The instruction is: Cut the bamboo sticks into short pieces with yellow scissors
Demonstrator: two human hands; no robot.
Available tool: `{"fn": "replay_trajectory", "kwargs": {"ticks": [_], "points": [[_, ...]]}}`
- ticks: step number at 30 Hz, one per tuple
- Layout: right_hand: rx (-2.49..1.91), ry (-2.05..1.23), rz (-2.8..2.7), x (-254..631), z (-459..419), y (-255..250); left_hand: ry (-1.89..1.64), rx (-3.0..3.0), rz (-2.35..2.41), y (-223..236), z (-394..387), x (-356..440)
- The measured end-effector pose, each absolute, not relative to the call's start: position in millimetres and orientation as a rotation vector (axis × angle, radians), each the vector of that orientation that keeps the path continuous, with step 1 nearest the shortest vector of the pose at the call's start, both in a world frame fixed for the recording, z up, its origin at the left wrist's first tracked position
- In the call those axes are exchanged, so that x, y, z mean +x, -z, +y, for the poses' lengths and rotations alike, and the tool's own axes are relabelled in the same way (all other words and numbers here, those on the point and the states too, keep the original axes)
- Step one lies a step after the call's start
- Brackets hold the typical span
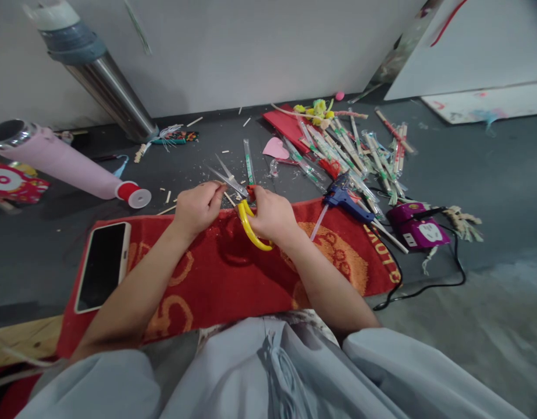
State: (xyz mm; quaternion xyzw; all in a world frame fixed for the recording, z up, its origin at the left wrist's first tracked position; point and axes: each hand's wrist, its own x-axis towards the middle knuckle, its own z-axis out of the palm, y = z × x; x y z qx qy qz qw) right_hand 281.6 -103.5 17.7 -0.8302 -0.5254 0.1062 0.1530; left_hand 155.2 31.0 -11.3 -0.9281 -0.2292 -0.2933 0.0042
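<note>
My right hand (272, 216) grips yellow-handled scissors (247, 216), whose blades point up and left, spread apart. My left hand (198, 205) is closed in a pinch on a thin wooden stick (228, 198) that lies between the blades. Both hands hover over a red patterned cloth (233, 279) on the dark floor. Short cut bits of stick lie scattered on the floor just beyond the hands.
A phone (103, 265) lies on the cloth's left end. A blue glue gun (347, 201) and a purple power strip (419, 231) with black cable are at right. Several wrapped chopsticks (359, 160) are piled behind. A pink bottle (63, 163) and a steel pipe (106, 87) stand left.
</note>
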Motion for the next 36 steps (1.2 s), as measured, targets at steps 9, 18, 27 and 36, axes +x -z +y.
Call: {"fn": "replay_trajectory", "kwargs": {"ticks": [9,18,27,36], "points": [[-2.318,-0.261,-1.533,282.0,-104.0,-9.9,0.991,-2.953,-0.578,11.2,34.6,154.5],[-2.212,-0.125,-1.568,285.5,-104.7,-0.9,1.036,-3.098,-0.598,3.3,29.0,156.4],[-2.207,-0.157,-1.559,284.8,-104.5,-0.4,1.048,-3.071,-0.615,0.3,25.4,158.8],[-2.205,-0.154,-1.551,284.4,-104.3,0.4,1.066,-3.017,-0.671,0.0,24.5,159.4]]}}
